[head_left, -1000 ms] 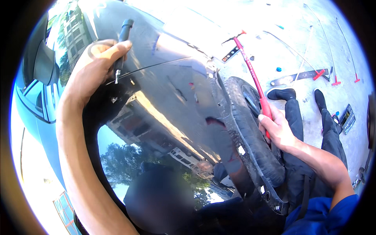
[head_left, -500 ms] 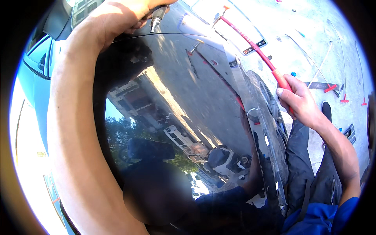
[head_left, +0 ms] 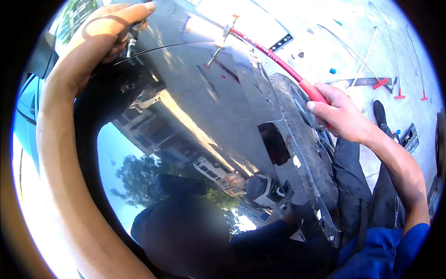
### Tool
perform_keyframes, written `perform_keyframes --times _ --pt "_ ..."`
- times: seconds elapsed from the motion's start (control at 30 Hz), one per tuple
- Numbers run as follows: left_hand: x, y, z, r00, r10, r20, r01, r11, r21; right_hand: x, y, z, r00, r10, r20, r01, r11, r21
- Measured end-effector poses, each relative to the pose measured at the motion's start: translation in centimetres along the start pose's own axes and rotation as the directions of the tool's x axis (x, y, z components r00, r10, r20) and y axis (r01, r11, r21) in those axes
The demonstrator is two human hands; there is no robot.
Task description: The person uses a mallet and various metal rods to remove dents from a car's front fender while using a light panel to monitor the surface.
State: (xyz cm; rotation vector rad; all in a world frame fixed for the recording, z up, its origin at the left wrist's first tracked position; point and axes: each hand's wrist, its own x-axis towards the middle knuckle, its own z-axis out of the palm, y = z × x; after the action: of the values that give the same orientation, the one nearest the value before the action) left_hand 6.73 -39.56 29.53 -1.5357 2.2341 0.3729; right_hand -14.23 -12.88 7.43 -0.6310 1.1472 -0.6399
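My left hand [head_left: 104, 32] is closed around a short dark-handled tool with a metal tip [head_left: 132, 43]. The tip points down at a glossy black car body panel [head_left: 209, 107], close to a seam; whether it touches is unclear. In my right hand [head_left: 344, 114] is the handle of a long red hammer [head_left: 281, 63]. Its small metal head [head_left: 226, 33] sits over the panel's far part, to the right of the left-hand tool, with its reflection below. The panel mirrors a person, trees and vehicles.
A car wheel [head_left: 297, 121] stands beside the panel's right edge. On the concrete floor lie several long rods with red T-handles [head_left: 381, 83], a dark flat strip [head_left: 357, 83], a blue cap [head_left: 332, 71] and a white board [head_left: 251, 18]. A light-blue car [head_left: 28, 104] is at far left.
The view has shifted. My left hand has moved left with the tool, nearer the seam. The hammer has swung left and lower, its head now over the panel.
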Motion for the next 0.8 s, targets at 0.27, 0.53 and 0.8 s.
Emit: perform_keyframes --times 0.27,0.53,0.8 --pt "0.0 0.1 -0.1 0.999 -0.040 -0.013 0.041 0.999 0.027 -0.5 -0.2 0.1 1.000 -0.001 -0.014 0.001 1.000 0.009" --pt "0.1 0.2 0.1 0.999 -0.037 -0.015 0.037 0.999 0.031 -0.5 0.6 0.0 0.999 -0.029 -0.035 0.031 0.999 0.044" --pt "0.1 0.3 0.0 0.999 -0.034 0.000 0.034 0.998 0.051 -0.3 1.0 -0.2 0.998 -0.059 -0.015 0.059 0.998 0.019"
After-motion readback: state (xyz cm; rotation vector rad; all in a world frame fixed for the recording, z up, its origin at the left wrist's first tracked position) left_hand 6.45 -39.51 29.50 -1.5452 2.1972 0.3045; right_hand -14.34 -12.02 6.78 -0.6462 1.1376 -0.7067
